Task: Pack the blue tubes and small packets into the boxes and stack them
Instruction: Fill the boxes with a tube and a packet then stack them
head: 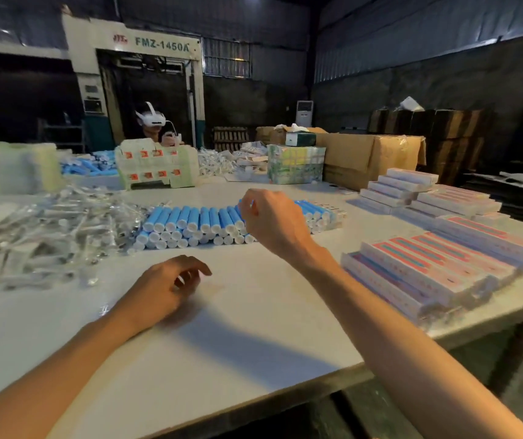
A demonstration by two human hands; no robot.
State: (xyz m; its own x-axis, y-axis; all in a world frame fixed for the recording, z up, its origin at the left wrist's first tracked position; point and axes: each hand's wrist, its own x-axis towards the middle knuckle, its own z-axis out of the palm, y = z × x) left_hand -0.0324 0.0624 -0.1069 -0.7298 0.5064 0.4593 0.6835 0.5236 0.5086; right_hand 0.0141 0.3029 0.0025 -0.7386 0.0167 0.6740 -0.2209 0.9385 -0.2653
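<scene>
Lying heaped along the left edge of the counter [254,327], the small packets [47,223] form a loose clear-and-white pile that reaches almost to the tubes; nearer the front edge and left of centre, the left hand [162,289] rests palm down on the bare surface, its fingers loosely curled and holding nothing, the forearm running back to the front left corner; past it, towards the middle of the counter, the blue tubes [187,223] lie side by side in stacked rows, white caps facing the front edge; the right hand [273,223] is raised over the right part of those rows, wrist bent, fingers curled down with their tips close together at the tubes, and whether they pinch a tube I cannot tell; its forearm slants back to the front right corner; along the right edge the boxes [428,270] sit in flat stepped stacks, with further stacks behind them towards the far right corner.
</scene>
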